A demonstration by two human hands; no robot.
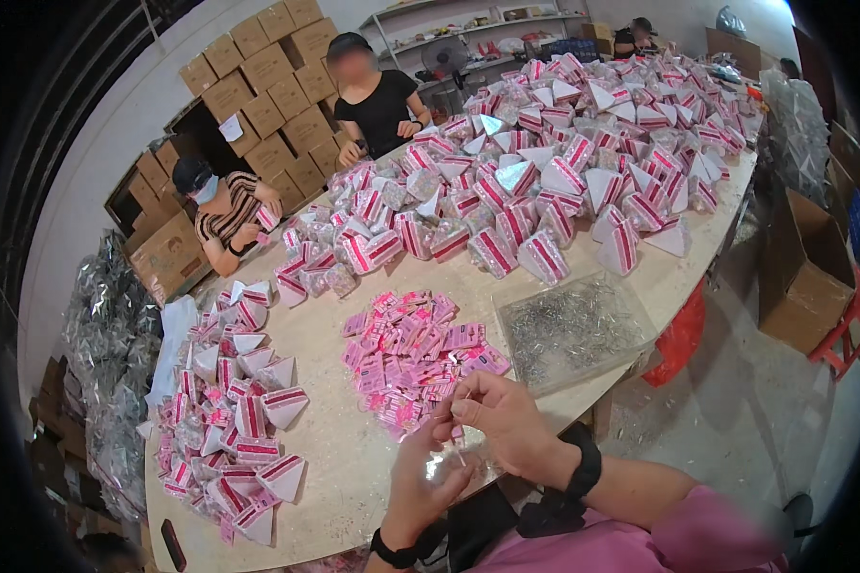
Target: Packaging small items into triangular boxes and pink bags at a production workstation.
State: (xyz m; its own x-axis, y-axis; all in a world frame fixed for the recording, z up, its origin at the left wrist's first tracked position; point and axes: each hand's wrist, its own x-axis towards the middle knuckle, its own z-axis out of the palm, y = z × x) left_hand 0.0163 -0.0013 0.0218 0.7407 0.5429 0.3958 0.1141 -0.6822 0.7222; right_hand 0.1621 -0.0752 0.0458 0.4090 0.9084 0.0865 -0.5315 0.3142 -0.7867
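Close together over the table's near edge, my two hands work on a small packet (472, 465) of shiny clear plastic. The fingers of my left hand (416, 489) curl around its left side, with a thin pale edge showing by the thumb. My right hand (508, 420) is closed above it, thumb and forefinger pinched; whatever they grip is too small to make out. Just beyond my fingers lies a heap of small pink cards (411, 349). To the right of the heap stands a clear shallow tray (533, 387) full of thin metal pieces.
Clear packs with pink-and-white bands (545, 253) cover the far table; another pile (244, 415) lies left. A dark flat object (173, 544) rests near the left edge. Two people (229, 215) sit or stand across, another farther back. An open carton (803, 277) stands right.
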